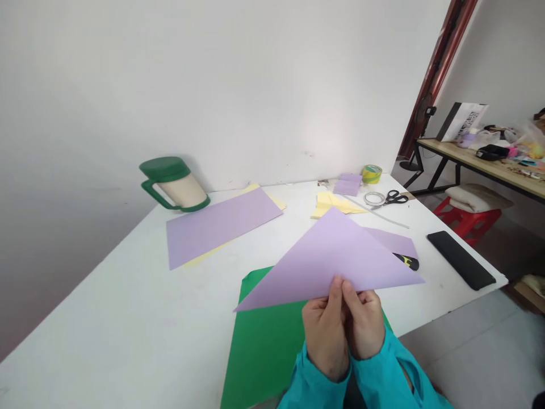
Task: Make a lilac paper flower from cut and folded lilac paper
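Head: green sheet [266, 346] partly behind triangle [326, 253]

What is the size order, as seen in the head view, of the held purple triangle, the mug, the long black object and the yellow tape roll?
1. Held purple triangle (nearness may enlarge it)
2. Mug
3. Long black object
4. Yellow tape roll

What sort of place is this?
Probably an indoor craft workspace: a purple paper triangle is held over a white table, with scissors and a roll of yellow-green tape near its far edge.
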Demonstrator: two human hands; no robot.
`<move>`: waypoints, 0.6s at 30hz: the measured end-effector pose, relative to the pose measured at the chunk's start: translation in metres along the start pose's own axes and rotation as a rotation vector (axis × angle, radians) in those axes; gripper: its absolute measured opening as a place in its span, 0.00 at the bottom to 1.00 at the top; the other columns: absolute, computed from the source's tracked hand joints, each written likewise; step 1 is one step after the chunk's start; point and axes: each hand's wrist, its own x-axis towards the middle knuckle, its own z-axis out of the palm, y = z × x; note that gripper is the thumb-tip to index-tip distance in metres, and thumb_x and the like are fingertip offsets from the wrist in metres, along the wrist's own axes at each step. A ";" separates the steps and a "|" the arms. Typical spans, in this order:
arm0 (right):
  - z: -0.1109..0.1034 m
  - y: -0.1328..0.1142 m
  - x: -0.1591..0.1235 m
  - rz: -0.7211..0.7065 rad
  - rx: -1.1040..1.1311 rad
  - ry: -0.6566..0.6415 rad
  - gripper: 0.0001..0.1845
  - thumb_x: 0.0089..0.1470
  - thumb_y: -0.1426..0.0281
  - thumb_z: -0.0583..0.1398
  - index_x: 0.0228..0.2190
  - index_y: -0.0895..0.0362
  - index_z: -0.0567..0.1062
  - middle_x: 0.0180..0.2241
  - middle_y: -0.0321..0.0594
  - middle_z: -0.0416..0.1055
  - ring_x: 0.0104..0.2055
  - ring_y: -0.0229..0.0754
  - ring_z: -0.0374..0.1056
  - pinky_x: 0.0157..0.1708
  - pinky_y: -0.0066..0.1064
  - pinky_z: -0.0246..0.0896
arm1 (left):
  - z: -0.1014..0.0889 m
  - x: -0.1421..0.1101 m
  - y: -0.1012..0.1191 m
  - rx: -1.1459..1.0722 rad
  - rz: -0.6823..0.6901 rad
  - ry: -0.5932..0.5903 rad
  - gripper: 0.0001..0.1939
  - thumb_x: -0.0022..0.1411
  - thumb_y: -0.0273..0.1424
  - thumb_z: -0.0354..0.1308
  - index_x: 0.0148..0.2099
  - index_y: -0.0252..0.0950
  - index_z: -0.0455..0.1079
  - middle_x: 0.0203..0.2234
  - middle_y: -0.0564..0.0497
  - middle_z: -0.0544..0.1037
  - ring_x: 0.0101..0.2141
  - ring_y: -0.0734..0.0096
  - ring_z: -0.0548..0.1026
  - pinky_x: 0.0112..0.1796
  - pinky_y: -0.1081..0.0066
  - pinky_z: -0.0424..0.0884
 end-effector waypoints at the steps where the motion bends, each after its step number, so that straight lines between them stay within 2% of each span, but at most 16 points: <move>1: 0.001 0.001 0.001 0.013 0.025 0.038 0.22 0.43 0.57 0.67 0.13 0.59 0.69 0.12 0.34 0.66 0.16 0.34 0.61 0.16 0.25 0.59 | 0.000 0.000 0.000 -0.005 -0.009 -0.008 0.21 0.44 0.46 0.67 0.21 0.30 0.74 0.18 0.46 0.77 0.27 0.60 0.77 0.28 0.69 0.74; 3: 0.001 0.001 0.002 0.024 0.077 0.057 0.19 0.42 0.58 0.68 0.15 0.60 0.73 0.15 0.36 0.70 0.20 0.36 0.65 0.21 0.27 0.63 | 0.001 -0.001 0.003 -0.053 -0.038 -0.022 0.21 0.42 0.46 0.68 0.22 0.30 0.75 0.20 0.45 0.78 0.29 0.58 0.78 0.29 0.68 0.75; 5: 0.001 0.001 0.003 -0.020 0.114 0.066 0.16 0.42 0.59 0.68 0.23 0.60 0.78 0.23 0.40 0.76 0.28 0.42 0.71 0.31 0.33 0.68 | 0.002 -0.002 0.006 -0.138 -0.055 -0.030 0.22 0.41 0.46 0.69 0.25 0.29 0.76 0.22 0.44 0.79 0.30 0.57 0.79 0.30 0.66 0.77; 8: -0.002 0.003 0.008 -0.100 0.147 0.138 0.19 0.41 0.59 0.68 0.32 0.61 0.80 0.31 0.46 0.78 0.37 0.48 0.73 0.41 0.41 0.68 | -0.001 0.000 0.008 -0.211 -0.007 0.005 0.20 0.43 0.44 0.69 0.28 0.28 0.77 0.26 0.41 0.81 0.31 0.56 0.79 0.31 0.63 0.78; 12: -0.011 0.012 0.016 -0.165 0.083 0.229 0.20 0.41 0.60 0.67 0.36 0.60 0.80 0.34 0.45 0.78 0.39 0.50 0.73 0.40 0.42 0.70 | -0.011 0.007 0.007 -0.164 0.099 0.062 0.19 0.45 0.42 0.68 0.29 0.27 0.78 0.27 0.41 0.81 0.31 0.56 0.80 0.34 0.62 0.79; 15: -0.016 0.016 0.018 -0.185 0.043 0.233 0.20 0.42 0.61 0.67 0.37 0.60 0.80 0.35 0.44 0.78 0.39 0.50 0.73 0.36 0.39 0.72 | -0.018 0.012 0.007 -0.112 0.147 0.115 0.19 0.46 0.42 0.68 0.27 0.28 0.77 0.25 0.42 0.81 0.30 0.55 0.80 0.34 0.61 0.79; 18: -0.015 0.014 0.019 -0.207 0.065 0.234 0.19 0.43 0.62 0.67 0.37 0.60 0.79 0.36 0.44 0.78 0.39 0.49 0.74 0.32 0.37 0.73 | -0.023 0.016 0.007 -0.034 0.235 0.218 0.19 0.48 0.43 0.66 0.27 0.29 0.78 0.24 0.44 0.81 0.29 0.57 0.80 0.33 0.62 0.80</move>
